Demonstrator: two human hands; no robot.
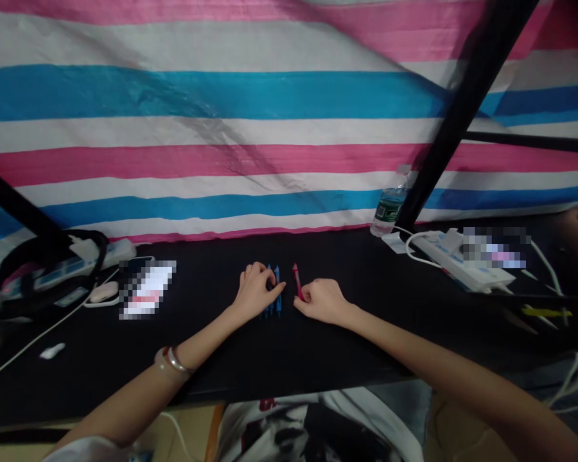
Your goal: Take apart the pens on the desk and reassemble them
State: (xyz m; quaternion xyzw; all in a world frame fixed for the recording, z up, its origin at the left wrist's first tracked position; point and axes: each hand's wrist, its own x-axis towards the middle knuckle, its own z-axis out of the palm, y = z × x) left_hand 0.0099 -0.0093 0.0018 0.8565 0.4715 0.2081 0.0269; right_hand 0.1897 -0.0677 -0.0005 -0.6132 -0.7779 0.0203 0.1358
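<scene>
On the black table (279,359), my left hand (256,289) rests with curled fingers on a small group of blue crayons (276,282) lying side by side, its fingertips touching them. My right hand (322,300) is closed in a pinch on a red crayon (297,280), which points away from me just to the right of the blue ones. A bracelet is on my left wrist.
A water bottle (390,205) stands at the back right beside a white power strip (462,260) with cables. Black headphones (48,263), a second power strip and a phone lie at left. A striped tarp hangs behind; black poles cross it.
</scene>
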